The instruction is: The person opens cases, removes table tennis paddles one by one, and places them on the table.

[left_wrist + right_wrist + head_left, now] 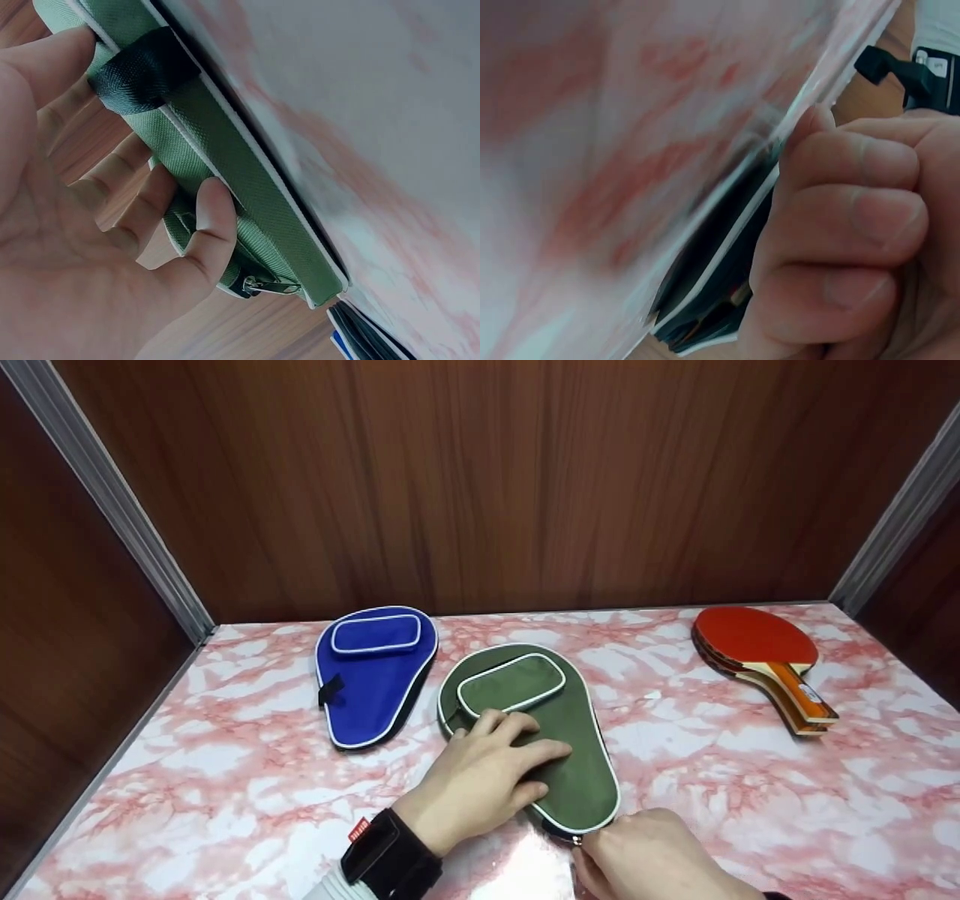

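A green paddle case (577, 780) with white piping lies on the pink marbled table (720, 765). My left hand (487, 769) rests flat on its middle, fingers spread toward the case's small pocket (512, 682). In the left wrist view the left hand (75, 225) lies along the green case (255, 195) beside its black loop (142, 71). My right hand (652, 855) is at the case's narrow near end, its curled fingers pinching the metal zipper pull (576, 838). In the right wrist view the right hand (855, 225) is bunched against the case's edge (720, 262).
A blue case (375, 675) of the same shape lies to the left of the green one. A stack of red-faced paddles (757, 649) with wooden handles sits at the far right. Wooden walls (480, 487) close in the back and both sides.
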The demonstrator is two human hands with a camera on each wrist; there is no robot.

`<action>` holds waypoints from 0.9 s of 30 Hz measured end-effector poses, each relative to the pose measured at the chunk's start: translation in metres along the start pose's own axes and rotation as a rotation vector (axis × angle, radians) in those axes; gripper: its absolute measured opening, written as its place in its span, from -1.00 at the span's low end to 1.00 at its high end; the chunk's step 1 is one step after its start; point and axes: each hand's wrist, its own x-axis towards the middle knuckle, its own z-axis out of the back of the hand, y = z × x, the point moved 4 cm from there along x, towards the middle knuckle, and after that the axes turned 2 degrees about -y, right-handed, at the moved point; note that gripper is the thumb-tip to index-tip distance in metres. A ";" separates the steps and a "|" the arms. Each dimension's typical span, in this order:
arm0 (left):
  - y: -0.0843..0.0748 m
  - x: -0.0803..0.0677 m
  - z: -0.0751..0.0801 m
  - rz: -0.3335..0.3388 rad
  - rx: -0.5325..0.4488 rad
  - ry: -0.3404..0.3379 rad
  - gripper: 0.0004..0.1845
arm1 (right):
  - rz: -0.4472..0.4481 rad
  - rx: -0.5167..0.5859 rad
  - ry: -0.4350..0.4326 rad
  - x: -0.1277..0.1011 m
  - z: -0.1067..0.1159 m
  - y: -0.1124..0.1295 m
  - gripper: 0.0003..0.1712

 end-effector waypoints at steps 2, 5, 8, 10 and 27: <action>0.000 0.000 0.000 -0.001 -0.001 0.000 -0.50 | -0.016 0.011 0.019 0.002 0.000 0.003 -0.52; -0.001 0.000 0.001 -0.001 -0.002 0.001 -0.50 | -0.027 0.031 0.048 0.004 0.000 0.007 -0.53; -0.001 0.000 0.001 -0.002 -0.005 0.001 -0.50 | -0.026 0.044 0.074 0.007 -0.001 0.010 -0.53; -0.001 0.000 0.001 -0.003 -0.006 -0.002 -0.50 | -0.025 0.051 0.083 0.009 -0.002 0.013 -0.54; -0.001 -0.002 0.001 -0.004 -0.012 0.002 -0.51 | -0.017 0.054 0.074 0.024 -0.005 0.026 -0.58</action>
